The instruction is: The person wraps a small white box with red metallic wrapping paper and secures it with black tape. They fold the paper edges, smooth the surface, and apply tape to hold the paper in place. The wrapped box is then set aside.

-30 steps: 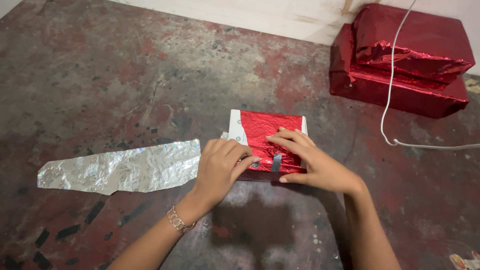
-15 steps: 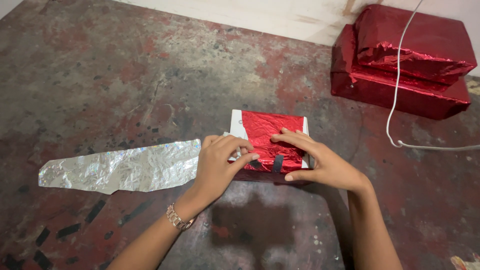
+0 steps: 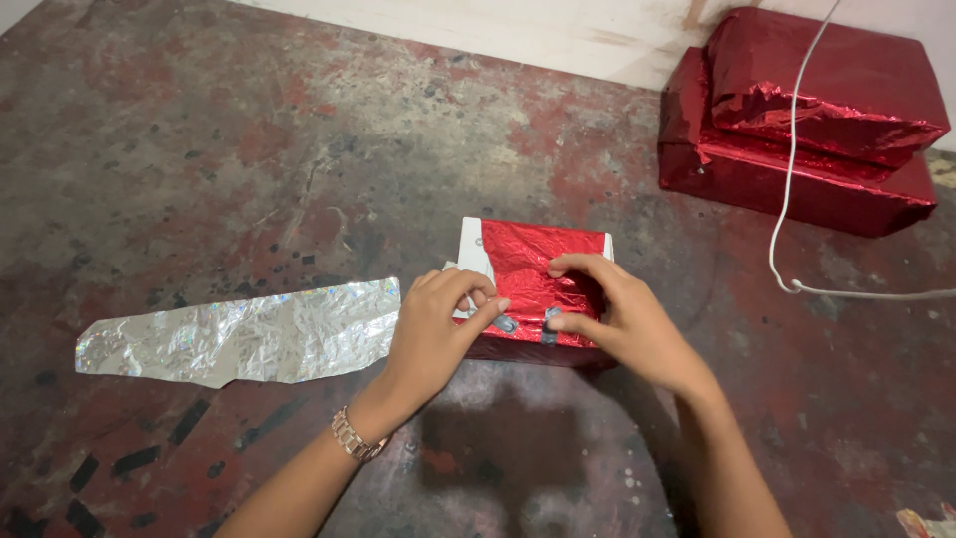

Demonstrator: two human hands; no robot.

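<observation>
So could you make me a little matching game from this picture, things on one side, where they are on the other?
Things:
1. small box
2. silver foil strip
3. two red wrapped parcels
4. white cord

Places:
A. stacked by the wall, far right
B. under both hands
C. flat on the floor, left of the hands
D. trailing over the parcels onto the floor

Pairs: 1-B, 2-C, 3-A, 4-D

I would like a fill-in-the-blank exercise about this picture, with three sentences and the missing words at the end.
1. Both hands, the left hand and the right hand, rest on a small box partly wrapped in shiny ____ foil.
2. A crumpled strip of ____ foil lies on the floor beside the left hand.
3. A white ____ hangs across the two stacked wrapped parcels by the wall.

Missing words: red; silver; cord
</observation>
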